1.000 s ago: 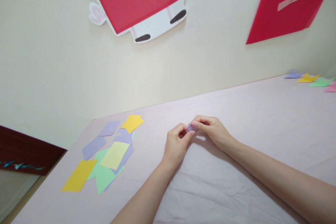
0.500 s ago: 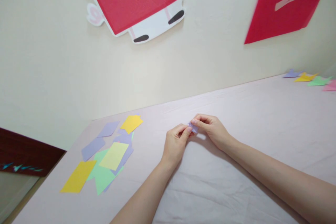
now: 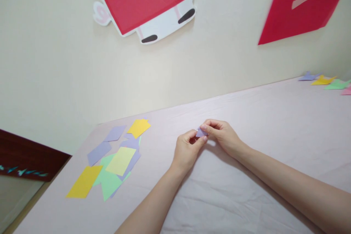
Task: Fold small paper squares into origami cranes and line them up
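Observation:
A small folded piece of purple paper (image 3: 201, 132) is pinched between my two hands, just above the pale cloth-covered surface (image 3: 236, 197). My right hand (image 3: 219, 131) grips its upper right part between thumb and fingers. From the lower left, my left hand (image 3: 189, 146) holds the near edge, its thumb along the bottom of the paper. Fingers hide much of the paper, so its exact fold cannot be made out.
Loose sheets lie scattered at left, among them a yellow sheet (image 3: 84, 181), a pale yellow sheet (image 3: 120, 161) and a green sheet (image 3: 111, 182). Several folded paper shapes, including a yellow one (image 3: 323, 80), line the far right by the wall (image 3: 164, 76). Red decorations hang above.
My left thumb has slid rightward along the lower edge of the purple paper, exposing more of it. My right hand keeps its pinch. The view has shifted slightly.

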`<state>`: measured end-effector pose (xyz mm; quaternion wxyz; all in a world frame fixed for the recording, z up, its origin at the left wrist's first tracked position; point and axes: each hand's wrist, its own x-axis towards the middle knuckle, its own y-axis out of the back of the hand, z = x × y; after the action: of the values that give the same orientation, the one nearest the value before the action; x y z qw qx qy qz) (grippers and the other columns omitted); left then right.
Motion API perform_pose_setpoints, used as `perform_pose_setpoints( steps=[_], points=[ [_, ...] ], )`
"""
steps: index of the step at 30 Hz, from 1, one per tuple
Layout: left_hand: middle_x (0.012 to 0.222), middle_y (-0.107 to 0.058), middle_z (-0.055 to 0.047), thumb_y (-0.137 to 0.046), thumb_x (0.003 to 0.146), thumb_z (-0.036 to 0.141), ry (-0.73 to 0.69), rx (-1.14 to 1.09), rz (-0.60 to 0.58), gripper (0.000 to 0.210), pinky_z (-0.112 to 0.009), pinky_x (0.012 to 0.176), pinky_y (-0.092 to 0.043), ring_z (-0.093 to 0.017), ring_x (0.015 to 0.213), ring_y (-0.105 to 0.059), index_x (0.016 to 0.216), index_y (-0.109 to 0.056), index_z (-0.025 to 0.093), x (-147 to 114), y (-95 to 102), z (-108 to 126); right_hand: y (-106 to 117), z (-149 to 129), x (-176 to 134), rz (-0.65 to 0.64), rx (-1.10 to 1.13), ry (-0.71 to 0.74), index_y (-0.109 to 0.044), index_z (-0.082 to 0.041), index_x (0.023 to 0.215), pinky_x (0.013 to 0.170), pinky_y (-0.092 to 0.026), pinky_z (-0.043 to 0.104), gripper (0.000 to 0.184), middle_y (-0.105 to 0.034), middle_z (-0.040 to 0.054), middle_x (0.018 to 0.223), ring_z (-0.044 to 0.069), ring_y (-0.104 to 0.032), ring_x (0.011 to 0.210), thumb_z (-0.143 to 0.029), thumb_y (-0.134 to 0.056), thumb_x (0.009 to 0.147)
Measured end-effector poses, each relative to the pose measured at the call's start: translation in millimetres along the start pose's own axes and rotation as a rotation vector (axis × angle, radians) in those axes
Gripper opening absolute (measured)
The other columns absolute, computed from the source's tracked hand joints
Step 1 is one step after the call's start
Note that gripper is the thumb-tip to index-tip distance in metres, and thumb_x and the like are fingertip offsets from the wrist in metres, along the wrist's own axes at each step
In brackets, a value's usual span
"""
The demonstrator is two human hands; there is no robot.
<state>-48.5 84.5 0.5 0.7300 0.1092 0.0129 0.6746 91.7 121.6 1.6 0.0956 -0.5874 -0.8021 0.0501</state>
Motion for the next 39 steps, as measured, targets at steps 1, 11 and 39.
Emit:
perform_pose_setpoints(
  steps=[1,11,39],
  points=[
    [0.064,-0.053,0.003,-0.065,0.078,0.029,-0.003,0.006,-0.003,0.017,-0.023,0.059,-0.034,-0.012,0.062,-0.045,0.067,-0.063,0.016,0,0.4,0,0,1,0,0.0,0.011,-0.013,-0.063,-0.018,0.063,0.061,-0.041,0.027,0.029,-0.058,-0.0011,0.061,0.013,-0.05,0.061,-0.044,-0.074,0.071],
    [0.062,-0.056,0.001,-0.067,0.077,0.038,0.011,-0.031,0.024,0.027,-0.024,0.06,-0.038,-0.013,0.062,-0.049,0.063,-0.064,0.016,-1,6.8,0,2,0,-1,-0.178,0.008,-0.044,-0.064,-0.019,0.083,0.07,-0.045,0.028,0.025,-0.063,-0.001,0.077,0.015,-0.057,0.072,-0.036,-0.077,0.07],
    [0.066,-0.061,0.001,-0.061,0.083,0.033,-0.031,0.004,0.04,0.022,-0.024,0.064,-0.038,-0.014,0.066,-0.052,0.069,-0.067,0.016,2,13.6,-4,9,-2,3,-0.039,-0.091,0.051,-0.067,-0.019,0.09,0.069,-0.042,0.028,0.034,-0.059,-0.0002,0.074,0.015,-0.052,0.069,-0.051,-0.062,0.081]
  ],
)
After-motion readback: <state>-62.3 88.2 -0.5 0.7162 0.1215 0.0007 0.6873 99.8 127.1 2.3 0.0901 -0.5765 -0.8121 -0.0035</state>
